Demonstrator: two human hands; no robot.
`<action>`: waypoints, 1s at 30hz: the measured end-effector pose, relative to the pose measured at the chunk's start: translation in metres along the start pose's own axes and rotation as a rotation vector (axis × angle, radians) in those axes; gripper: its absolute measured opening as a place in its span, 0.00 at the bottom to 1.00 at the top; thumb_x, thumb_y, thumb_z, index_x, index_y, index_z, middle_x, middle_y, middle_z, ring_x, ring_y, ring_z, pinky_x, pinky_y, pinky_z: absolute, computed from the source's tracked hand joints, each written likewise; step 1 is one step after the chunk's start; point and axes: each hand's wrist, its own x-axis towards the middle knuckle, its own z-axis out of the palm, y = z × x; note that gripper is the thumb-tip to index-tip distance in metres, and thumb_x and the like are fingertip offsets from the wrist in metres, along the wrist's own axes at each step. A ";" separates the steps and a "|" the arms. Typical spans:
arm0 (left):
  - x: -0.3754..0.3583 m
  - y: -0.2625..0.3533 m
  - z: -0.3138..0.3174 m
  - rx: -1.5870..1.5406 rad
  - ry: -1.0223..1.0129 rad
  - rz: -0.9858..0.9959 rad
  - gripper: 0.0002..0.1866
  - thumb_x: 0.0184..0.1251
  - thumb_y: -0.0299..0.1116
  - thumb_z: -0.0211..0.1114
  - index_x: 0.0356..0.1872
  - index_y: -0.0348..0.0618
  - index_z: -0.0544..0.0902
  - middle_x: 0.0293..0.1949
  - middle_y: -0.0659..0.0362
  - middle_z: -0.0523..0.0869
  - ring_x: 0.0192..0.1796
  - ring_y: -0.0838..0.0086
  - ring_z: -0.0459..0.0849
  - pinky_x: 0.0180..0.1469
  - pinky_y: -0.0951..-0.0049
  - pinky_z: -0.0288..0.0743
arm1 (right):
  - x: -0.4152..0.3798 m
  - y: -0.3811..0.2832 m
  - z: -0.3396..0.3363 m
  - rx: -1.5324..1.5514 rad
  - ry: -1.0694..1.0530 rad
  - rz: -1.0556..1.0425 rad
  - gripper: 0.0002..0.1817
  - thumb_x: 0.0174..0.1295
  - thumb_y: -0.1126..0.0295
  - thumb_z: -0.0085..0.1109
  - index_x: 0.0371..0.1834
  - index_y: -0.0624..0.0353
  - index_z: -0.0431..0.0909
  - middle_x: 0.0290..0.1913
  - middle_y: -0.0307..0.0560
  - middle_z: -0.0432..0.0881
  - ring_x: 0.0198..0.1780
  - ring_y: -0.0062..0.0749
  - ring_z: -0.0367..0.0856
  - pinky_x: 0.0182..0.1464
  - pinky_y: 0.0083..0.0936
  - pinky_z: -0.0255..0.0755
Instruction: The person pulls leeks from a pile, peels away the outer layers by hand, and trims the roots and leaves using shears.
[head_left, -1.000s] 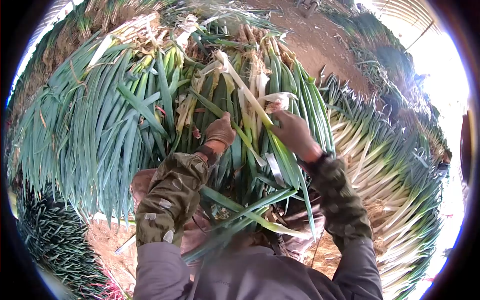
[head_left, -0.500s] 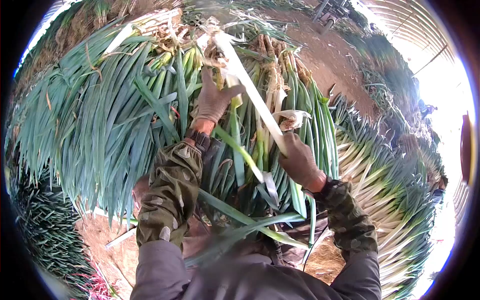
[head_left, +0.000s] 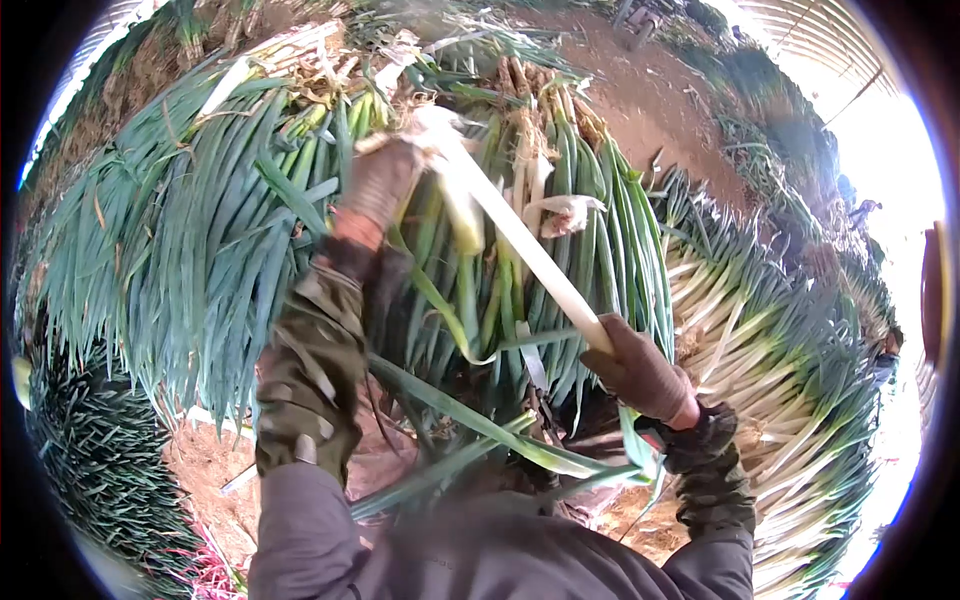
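A long white leek stalk (head_left: 520, 237) slants across the middle, its root end at the upper left. My right hand (head_left: 640, 370), in a brown glove, is closed round the stalk's lower end, with green leaves hanging below. My left hand (head_left: 383, 180), gloved and slightly blurred, is at the root end with its fingers bent toward it; a pale strip of peeled leaf hangs beside it. Whether those fingers grip anything is hard to make out. Under both hands lies a heap of green leeks (head_left: 590, 200) with dry roots at the top.
Long leek leaves (head_left: 190, 230) spread over the left. Rows of leeks with white stalks (head_left: 770, 400) lie at the right. Dark green bundles (head_left: 100, 470) stand at the lower left, near pink strings (head_left: 205, 570). Bare soil (head_left: 640, 100) shows at the top.
My right hand has moved down and right with the stalk. My left hand has moved left and slightly up, and its thumb is no longer stretched out. The loose leaves below have shifted.
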 end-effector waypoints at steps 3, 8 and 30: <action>0.035 0.029 -0.047 -1.132 0.098 -0.355 0.23 0.63 0.36 0.76 0.56 0.37 0.83 0.48 0.51 0.89 0.43 0.73 0.89 0.48 0.79 0.86 | -0.029 -0.001 -0.014 -0.077 0.019 0.130 0.22 0.66 0.62 0.68 0.57 0.58 0.72 0.35 0.54 0.87 0.34 0.40 0.89 0.37 0.36 0.80; 0.100 0.057 -0.038 -0.493 0.074 -0.092 0.19 0.63 0.38 0.75 0.53 0.43 0.88 0.46 0.53 0.91 0.45 0.68 0.90 0.53 0.67 0.83 | -0.069 0.012 -0.029 0.311 0.050 0.009 0.11 0.70 0.70 0.63 0.48 0.61 0.73 0.25 0.41 0.79 0.21 0.25 0.79 0.24 0.27 0.73; -0.063 0.097 0.167 0.228 -0.324 0.110 0.16 0.74 0.32 0.57 0.58 0.38 0.74 0.30 0.53 0.84 0.29 0.61 0.86 0.28 0.62 0.80 | -0.053 0.113 0.011 0.072 0.448 0.203 0.11 0.58 0.59 0.70 0.35 0.55 0.86 0.21 0.37 0.83 0.22 0.25 0.83 0.30 0.25 0.76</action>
